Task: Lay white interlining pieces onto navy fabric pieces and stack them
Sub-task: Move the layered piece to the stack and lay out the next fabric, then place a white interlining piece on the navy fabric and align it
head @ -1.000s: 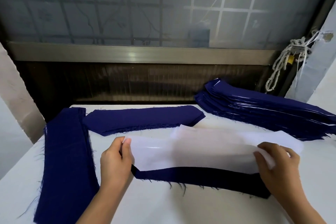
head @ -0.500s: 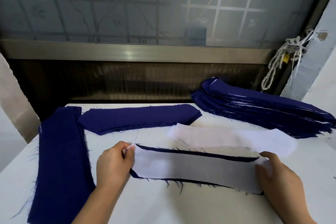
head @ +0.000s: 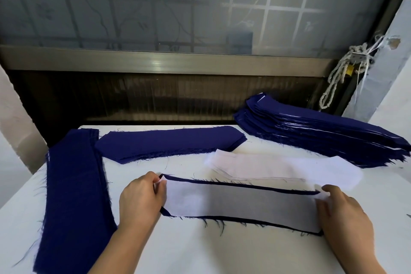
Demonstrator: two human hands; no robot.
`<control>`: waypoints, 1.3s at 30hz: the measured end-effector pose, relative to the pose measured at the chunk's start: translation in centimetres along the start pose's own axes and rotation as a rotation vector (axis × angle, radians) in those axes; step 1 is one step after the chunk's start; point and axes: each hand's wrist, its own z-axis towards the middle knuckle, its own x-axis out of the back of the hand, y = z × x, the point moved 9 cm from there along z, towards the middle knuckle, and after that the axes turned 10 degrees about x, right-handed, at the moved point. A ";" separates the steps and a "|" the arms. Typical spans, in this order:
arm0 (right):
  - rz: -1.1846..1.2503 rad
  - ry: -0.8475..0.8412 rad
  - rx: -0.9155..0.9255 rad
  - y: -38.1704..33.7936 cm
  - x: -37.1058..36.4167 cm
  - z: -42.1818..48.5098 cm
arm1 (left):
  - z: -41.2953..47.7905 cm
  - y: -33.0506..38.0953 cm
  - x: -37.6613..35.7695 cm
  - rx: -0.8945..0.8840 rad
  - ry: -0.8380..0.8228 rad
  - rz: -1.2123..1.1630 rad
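Note:
A white interlining piece (head: 240, 203) lies flat on a navy fabric piece (head: 242, 184) near the front of the white table (head: 200, 251); only the navy edges show around it. My left hand (head: 142, 201) pinches the interlining's left end. My right hand (head: 344, 213) presses on its right end. Behind them rests a small pile of white interlining pieces (head: 282, 168). A tall stack of navy pieces with white layers between them (head: 322, 134) sits at the back right. A flat pile of navy pieces (head: 169, 143) lies at the back centre.
A long navy pile (head: 73, 196) runs down the table's left side. Behind the table are a dark wall panel and a frosted window with a metal sill (head: 155, 61). A knotted white rope (head: 342, 73) hangs at the right by a pale pillar.
The white interlining was held up above the navy piece; now it has been lowered flat onto it. Both hands dropped with it to the table.

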 end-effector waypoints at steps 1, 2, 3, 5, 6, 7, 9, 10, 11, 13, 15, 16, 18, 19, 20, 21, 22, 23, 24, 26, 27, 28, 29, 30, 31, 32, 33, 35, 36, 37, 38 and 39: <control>-0.008 0.010 0.009 0.0 0.0 0.1 | -0.1 0.1 0.1 -0.006 0.003 -0.013; -0.030 0.017 0.021 0.0 0.0 0.1 | -0.1 0.3 0.2 -0.014 0.007 -0.033; -0.070 0.023 0.039 -0.2 0.0 0.3 | -0.2 0.4 0.4 -0.024 0.009 -0.054; -0.158 0.036 0.079 -0.9 0.1 0.8 | -0.2 0.5 0.4 -0.027 -0.001 -0.066; -0.175 0.043 0.103 -1.4 0.0 1.2 | -0.3 0.5 0.3 -0.030 -0.010 -0.062; -0.167 0.044 0.128 -2.1 -0.1 1.8 | -0.3 0.6 0.3 -0.034 -0.010 -0.053; -0.078 0.001 0.184 -4.3 -1.3 3.1 | -0.3 0.8 0.3 -0.042 -0.014 -0.028; -0.010 -0.041 0.223 -5.8 -2.3 3.9 | -0.3 0.8 0.3 -0.043 -0.017 -0.024; 0.066 -0.081 0.266 -7.6 -3.4 4.5 | -0.3 0.9 0.3 -0.044 -0.020 -0.025; 0.199 -0.146 0.362 -11.5 -5.5 5.7 | -0.4 0.9 0.3 -0.046 -0.022 -0.041; 0.283 -0.212 0.456 -15.2 -7.5 6.5 | -0.4 1.0 0.4 -0.048 -0.027 -0.048; 0.310 -0.252 0.487 -16.6 -8.4 6.7 | -0.4 1.0 0.3 -0.052 -0.030 -0.049; 0.343 -0.340 0.500 -18.4 -10.1 7.2 | -0.4 1.1 0.3 -0.060 -0.032 -0.043; 0.333 -0.371 0.507 -18.9 -10.7 7.3 | -0.4 1.1 0.2 -0.064 -0.031 -0.040; 0.303 -0.385 0.528 -19.3 -11.1 7.4 | -0.4 1.1 0.2 -0.068 -0.028 -0.038; 0.270 -0.386 0.551 -19.5 -11.4 7.5 | -0.4 1.1 0.2 -0.071 -0.026 -0.039; 0.246 -0.382 0.565 -19.7 -11.6 7.6 | -0.3 1.2 0.2 -0.073 -0.026 -0.039; 0.230 -0.382 0.570 -19.7 -11.7 7.8 | -0.3 1.1 0.2 -0.071 -0.029 -0.038; 0.219 -0.386 0.568 -19.7 -11.9 7.9 | -0.3 1.1 0.1 -0.069 -0.030 -0.037; 0.209 -0.411 0.545 -19.6 -12.1 8.2 | -0.2 1.0 0.1 -0.064 -0.032 -0.041; 0.217 -0.428 0.525 -19.5 -12.3 8.3 | -0.2 1.0 0.1 -0.060 -0.033 -0.046; 0.234 -0.443 0.502 -19.3 -12.4 8.4 | -0.2 0.9 0.1 -0.058 -0.033 -0.052; 0.257 -0.457 0.473 -19.1 -12.4 8.6 | -0.2 0.9 0.1 -0.056 -0.033 -0.059; 0.285 -0.474 0.438 -18.8 -12.5 8.7 | -0.2 0.8 0.2 -0.054 -0.033 -0.065; 0.317 -0.494 0.397 -18.4 -12.6 8.8 | -0.2 0.8 0.2 -0.053 -0.035 -0.071; 0.355 -0.514 0.354 -18.1 -12.8 8.9 | -0.2 0.8 0.2 -0.052 -0.035 -0.077; 0.397 -0.528 0.311 -17.7 -12.9 9.0 | -0.1 0.7 0.2 -0.049 -0.037 -0.084; 0.490 -0.537 0.220 -17.1 -13.1 9.1 | -0.1 0.6 0.2 -0.042 -0.044 -0.097; 0.537 -0.536 0.175 -16.7 -13.2 9.1 | -0.1 0.6 0.1 -0.041 -0.046 -0.106; 0.581 -0.533 0.137 -16.5 -13.2 9.1 | -0.1 0.5 0.1 -0.041 -0.046 -0.116; 0.620 -0.528 0.109 -16.3 -13.2 9.0 | -0.1 0.5 0.1 -0.045 -0.047 -0.127; 0.655 -0.521 0.086 -16.1 -13.1 9.0 | -0.1 0.5 0.0 -0.052 -0.047 -0.137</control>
